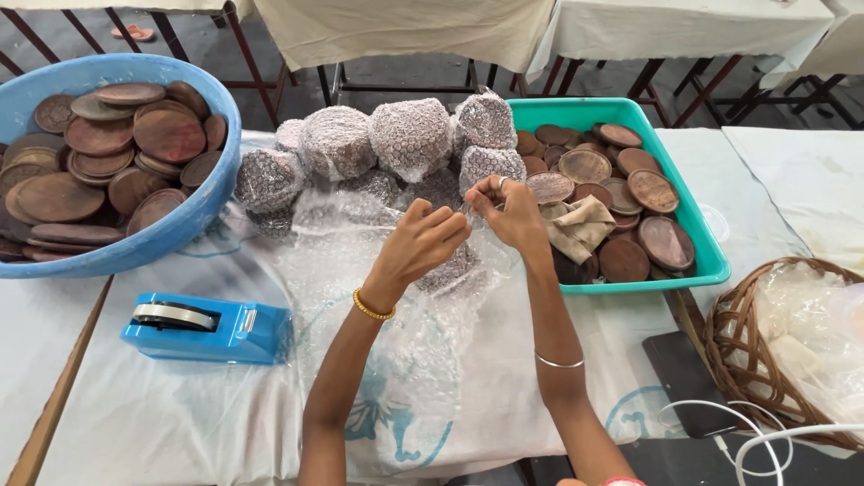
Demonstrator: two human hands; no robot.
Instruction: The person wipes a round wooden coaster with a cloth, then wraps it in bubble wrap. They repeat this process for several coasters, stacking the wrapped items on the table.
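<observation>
My left hand [421, 241] and my right hand [506, 211] meet above the middle of the table, fingers pinched on a sheet of clear bubble wrap [396, 342] that spreads toward me. Under the hands lies a round brown disc partly covered by the wrap [454, 270]. Just beyond them stands a pile of several bubble-wrapped round bundles [409, 135]. The left wrist wears a gold bangle, the right forearm a thin silver one, and a ring shows on a right finger.
A blue basin [180, 229] of brown wooden discs sits far left. A teal tray [702, 238] with more discs and a cloth stands right. A blue tape dispenser [211, 326] lies near left. A wicker basket [733, 342], dark phone [679, 373] and white cable [765, 441] are at right.
</observation>
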